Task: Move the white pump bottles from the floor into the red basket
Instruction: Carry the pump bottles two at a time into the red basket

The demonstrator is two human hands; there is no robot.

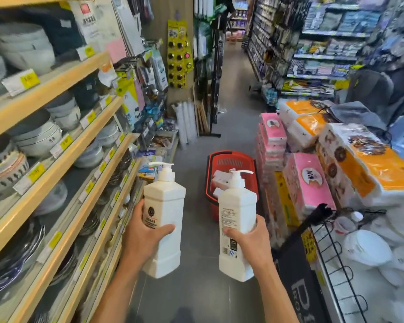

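I hold two white pump bottles upright above the grey floor. My left hand (142,236) grips the left bottle (167,206) around its middle. My right hand (251,241) grips the right bottle (236,206) the same way, its barcode label facing me. The red basket (229,159) stands on the floor ahead, partly hidden behind the right bottle. White bottles (219,177) lie inside it.
Wooden shelves (56,145) of bowls and plates line the left side. Stacked tissue packs (308,180) and a black wire rack (331,248) crowd the right. A narrow grey floor aisle (233,94) runs forward past the basket.
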